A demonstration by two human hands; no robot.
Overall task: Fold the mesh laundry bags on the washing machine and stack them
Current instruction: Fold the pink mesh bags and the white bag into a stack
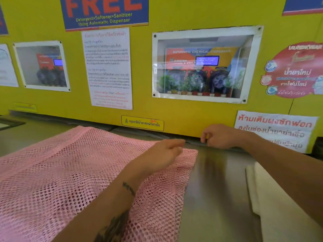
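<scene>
A pink mesh laundry bag lies spread flat over the left half of the steel washing machine top. My left hand hovers over the bag's far right corner, fingers loosely curled and slightly apart, holding nothing. My right hand is farther back, near the yellow wall, to the right of the bag. Its fingers are curled in, and nothing shows in them. A white folded cloth or bag lies at the right, partly under my right forearm.
A yellow wall panel with posters and a windowed chemical dispenser rises right behind the machine top. A dark gap runs along the back edge. A black-framed item sits at the far left.
</scene>
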